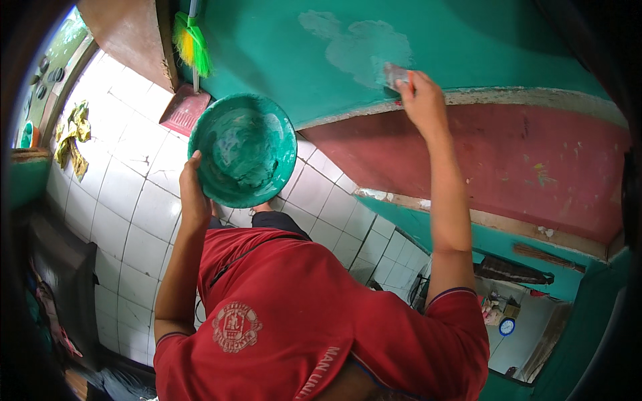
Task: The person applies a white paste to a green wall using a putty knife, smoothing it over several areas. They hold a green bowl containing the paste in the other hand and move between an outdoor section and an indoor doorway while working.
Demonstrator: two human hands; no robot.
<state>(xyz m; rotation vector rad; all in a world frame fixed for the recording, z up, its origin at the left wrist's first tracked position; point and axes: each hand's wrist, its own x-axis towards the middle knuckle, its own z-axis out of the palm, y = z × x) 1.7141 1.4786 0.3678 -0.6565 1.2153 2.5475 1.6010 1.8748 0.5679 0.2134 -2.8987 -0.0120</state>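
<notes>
My left hand [193, 186] grips the near left edge of a round green basin [292, 152], with its thumb over the rim. A pale greenish paste [244, 150] is smeared and lumped inside the basin. My right hand [424, 103] is raised to the green wall [267, 57] and closed round a putty knife [397, 73], whose orange handle partly shows. The blade lies against or very near the wall, at the lower right edge of a whitish smeared patch [371, 50]. Most of the handle is hidden inside my fingers.
A green and yellow broom [192, 43] and a red dustpan [186, 110] stand by the wall at left. A crumpled yellowish cloth [73, 137] lies on the white tiled floor [130, 194]. A ledge [521, 95] borders the reddish wall panel [501, 157]. A dark padded seat [63, 267] is at lower left.
</notes>
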